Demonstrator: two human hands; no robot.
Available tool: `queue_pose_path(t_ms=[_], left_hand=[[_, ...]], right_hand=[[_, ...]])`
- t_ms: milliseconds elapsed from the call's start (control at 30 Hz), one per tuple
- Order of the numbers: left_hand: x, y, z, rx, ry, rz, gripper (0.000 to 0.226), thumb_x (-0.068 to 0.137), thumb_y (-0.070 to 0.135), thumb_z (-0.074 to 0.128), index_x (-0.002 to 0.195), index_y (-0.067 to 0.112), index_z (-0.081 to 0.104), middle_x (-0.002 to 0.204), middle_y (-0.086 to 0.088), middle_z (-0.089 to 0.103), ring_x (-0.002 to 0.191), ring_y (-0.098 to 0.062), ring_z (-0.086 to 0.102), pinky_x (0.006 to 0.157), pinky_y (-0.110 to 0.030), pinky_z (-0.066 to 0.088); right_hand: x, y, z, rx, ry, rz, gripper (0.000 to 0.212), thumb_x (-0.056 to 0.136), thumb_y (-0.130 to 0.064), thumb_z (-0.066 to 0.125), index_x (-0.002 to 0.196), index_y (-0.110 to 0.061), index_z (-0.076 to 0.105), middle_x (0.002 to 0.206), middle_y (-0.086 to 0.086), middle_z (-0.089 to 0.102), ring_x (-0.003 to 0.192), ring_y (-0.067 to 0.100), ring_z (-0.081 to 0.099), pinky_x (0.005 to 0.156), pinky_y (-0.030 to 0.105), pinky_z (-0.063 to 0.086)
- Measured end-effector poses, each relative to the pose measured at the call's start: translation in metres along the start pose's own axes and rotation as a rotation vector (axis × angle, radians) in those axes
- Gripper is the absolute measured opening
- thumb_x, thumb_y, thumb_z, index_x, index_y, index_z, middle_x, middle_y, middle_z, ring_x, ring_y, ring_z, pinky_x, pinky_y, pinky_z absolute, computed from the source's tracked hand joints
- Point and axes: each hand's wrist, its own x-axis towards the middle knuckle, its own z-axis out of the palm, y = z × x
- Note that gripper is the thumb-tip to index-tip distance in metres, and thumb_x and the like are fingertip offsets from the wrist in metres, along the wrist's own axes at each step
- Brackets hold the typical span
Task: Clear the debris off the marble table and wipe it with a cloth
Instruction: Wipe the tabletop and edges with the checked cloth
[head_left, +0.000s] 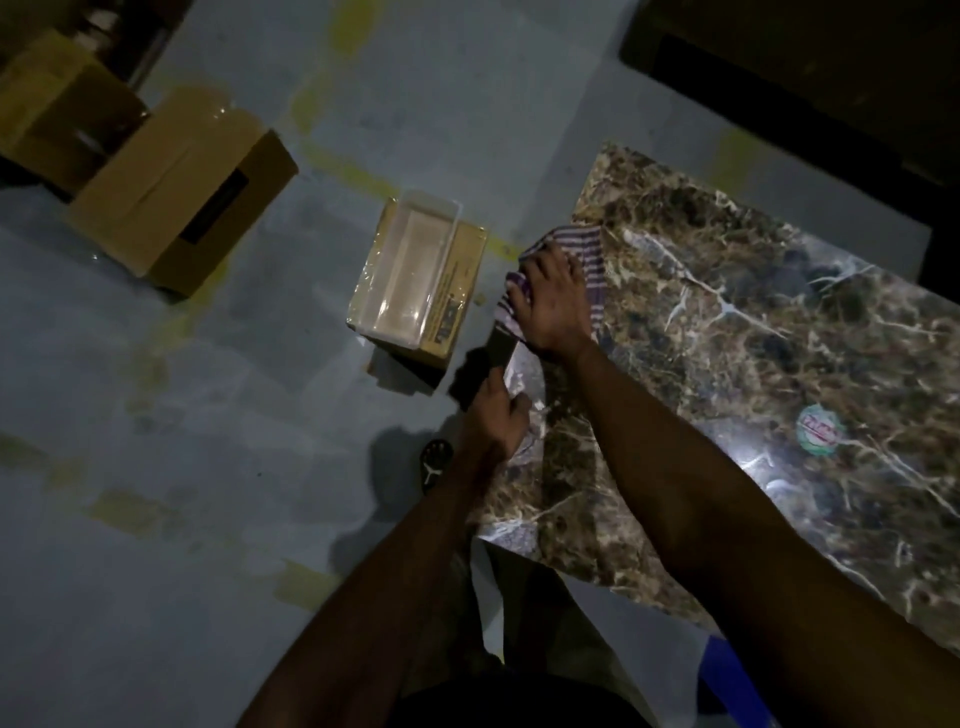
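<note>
The brown, white-veined marble table (727, 322) shines under the light, and a purple-and-white striped cloth (587, 254) lies bunched at its far left corner. The right hand (553, 301) presses down on the cloth with fingers spread, nothing clasped. The left hand (496, 415) curls tight round a flat dark scraper-like tool (501, 345), held just off the table's left edge beside the cloth.

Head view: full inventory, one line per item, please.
marble table: 1, brown with white veins, right
striped cloth: 1, purple and white, table's left edge, under right hand
scraper-like tool: 1, dark, at table edge, in left hand's grip
round sticker: 1, green, white, red, on table
clear tray: 1, atop small box
small box: 1, tan, floor
large boxes: 2, brown, floor, upper left
shoe: 1, black, floor
left hand: grips tool
right hand: presses cloth
</note>
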Motion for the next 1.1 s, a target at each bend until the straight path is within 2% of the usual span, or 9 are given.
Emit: queue_pose_path(t_ms=[167, 333, 467, 567, 633, 700, 833, 967, 1100], left_hand=[[0.036, 0.02, 0.002, -0.007, -0.013, 0.101, 0.066, 0.097, 0.029, 0.051, 0.155, 0.002, 0.033, 0.156, -0.019, 0.043, 0.143, -0.031, 0.041, 0.108, -0.02, 0.027], [0.098, 0.056, 0.008, 0.019, 0.002, 0.03, 0.05, 0.108, 0.027, 0.046, 0.15, 0.0, 0.039, 0.153, -0.022, 0.045, 0.141, -0.036, 0.043, 0.113, -0.037, 0.033], [0.143, 0.086, 0.015, 0.001, 0.062, 0.03, 0.03, 0.106, 0.027, 0.041, 0.126, 0.006, 0.049, 0.118, -0.027, 0.063, 0.108, -0.043, 0.062, 0.092, -0.05, 0.049], [0.17, 0.105, 0.023, 0.028, 0.159, -0.017, 0.023, 0.104, 0.026, 0.037, 0.111, 0.009, 0.051, 0.112, -0.027, 0.062, 0.1, -0.045, 0.061, 0.077, -0.044, 0.044], [0.176, 0.108, 0.031, 0.184, 0.247, 0.033, 0.028, 0.105, 0.024, 0.033, 0.114, 0.006, 0.052, 0.11, -0.025, 0.063, 0.096, -0.044, 0.062, 0.07, -0.041, 0.038], [0.171, 0.106, 0.039, 0.346, 0.377, 0.109, 0.037, 0.105, 0.031, 0.029, 0.119, 0.006, 0.053, 0.096, -0.019, 0.067, 0.083, -0.039, 0.067, 0.065, -0.041, 0.047], [0.166, 0.103, 0.048, 0.518, 0.411, 0.09, 0.026, 0.101, 0.028, 0.052, 0.109, 0.01, 0.067, 0.07, -0.005, 0.06, 0.052, -0.025, 0.056, 0.048, -0.033, 0.033], [0.17, 0.094, 0.05, 0.928, 0.63, 0.186, 0.018, 0.095, 0.02, 0.066, 0.096, 0.004, 0.076, 0.081, -0.011, 0.068, 0.052, -0.024, 0.046, 0.05, -0.037, 0.03], [0.166, 0.099, 0.035, 0.826, 0.408, 0.257, 0.019, 0.093, 0.006, 0.057, 0.081, 0.002, 0.071, 0.074, -0.016, 0.065, 0.054, -0.021, 0.051, 0.05, -0.031, 0.033]], right_hand=[[0.046, 0.04, -0.005, -0.043, -0.031, -0.08, 0.048, 0.106, -0.05, 0.037, 0.121, -0.013, 0.063, 0.134, 0.01, 0.059, 0.141, 0.028, 0.041, 0.116, 0.048, 0.029], [0.099, 0.08, -0.011, -0.061, -0.012, -0.13, 0.052, 0.105, -0.053, 0.033, 0.117, -0.014, 0.065, 0.129, 0.009, 0.062, 0.138, 0.026, 0.044, 0.113, 0.049, 0.032], [0.136, 0.1, -0.016, -0.071, 0.026, -0.121, 0.05, 0.104, -0.052, 0.034, 0.11, -0.014, 0.066, 0.122, 0.011, 0.063, 0.133, 0.027, 0.047, 0.113, 0.047, 0.032], [0.157, 0.114, -0.018, -0.049, 0.064, -0.135, 0.048, 0.103, -0.05, 0.039, 0.102, -0.011, 0.066, 0.11, 0.014, 0.063, 0.124, 0.03, 0.051, 0.11, 0.047, 0.033], [0.169, 0.121, -0.021, -0.034, 0.084, -0.142, 0.046, 0.103, -0.049, 0.04, 0.098, -0.011, 0.065, 0.105, 0.014, 0.062, 0.119, 0.03, 0.052, 0.106, 0.046, 0.034], [0.176, 0.124, -0.024, -0.025, 0.101, -0.13, 0.044, 0.103, -0.048, 0.042, 0.096, -0.011, 0.065, 0.103, 0.014, 0.062, 0.115, 0.03, 0.054, 0.102, 0.046, 0.035], [0.166, 0.117, -0.02, -0.078, 0.086, -0.045, 0.048, 0.106, -0.047, 0.037, 0.112, -0.009, 0.066, 0.122, 0.015, 0.064, 0.132, 0.032, 0.049, 0.111, 0.05, 0.032], [0.124, 0.099, -0.013, -0.062, 0.041, -0.059, 0.053, 0.108, -0.045, 0.035, 0.137, -0.01, 0.06, 0.145, 0.012, 0.055, 0.151, 0.032, 0.032, 0.122, 0.053, 0.023], [0.099, 0.088, -0.013, -0.023, 0.002, -0.107, 0.051, 0.109, -0.045, 0.034, 0.138, -0.012, 0.06, 0.148, 0.009, 0.054, 0.154, 0.029, 0.028, 0.125, 0.052, 0.02]])
